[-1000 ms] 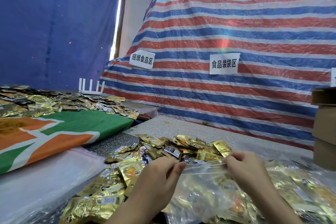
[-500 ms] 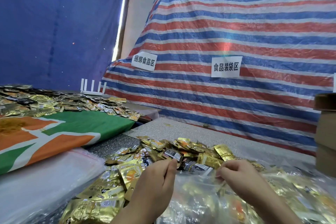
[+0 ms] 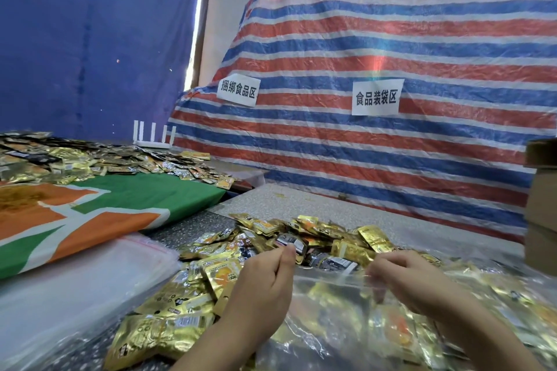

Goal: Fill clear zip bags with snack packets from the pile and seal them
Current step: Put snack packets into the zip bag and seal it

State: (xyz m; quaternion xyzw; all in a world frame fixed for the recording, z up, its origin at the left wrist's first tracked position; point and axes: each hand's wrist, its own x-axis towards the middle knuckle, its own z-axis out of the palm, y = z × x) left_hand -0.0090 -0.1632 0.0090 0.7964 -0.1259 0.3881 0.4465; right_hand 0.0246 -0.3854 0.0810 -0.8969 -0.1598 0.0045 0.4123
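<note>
While both hands sit at the mouth of the clear zip bag [image 3: 346,310], the bag itself lies flat at bottom centre-right, thin glossy film, wrinkled, gold packets showing through it; left hand [image 3: 265,283] comes up from the bottom edge, back of hand to camera, thumb and forefinger pressed together at the bag's upper left corner, pinching the film edge as far as I can tell; right hand [image 3: 404,280] comes in from lower right, fingers curled down over the top strip of the bag, gripping it; the two hands are apart, the bag's rim between them; loose pile of snack packets [image 3: 271,244] just behind and left of the hands, small flat foil sachets, shiny gold with orange and black print, crinkled; stack of empty clear bags [image 3: 75,289] at left, smooth, milky, with a red strip at one edge; beside it a green, orange and white cloth [image 3: 105,208], matte; table [image 3: 301,205] top is speckled grey; second spread of packets [image 3: 90,156] far left; striped red-blue-white tarp [image 3: 391,39] behind, crinkly woven plastic, two white paper signs [image 3: 376,96] stuck on it; cardboard boxes [image 3: 542,205] at right edge
</note>
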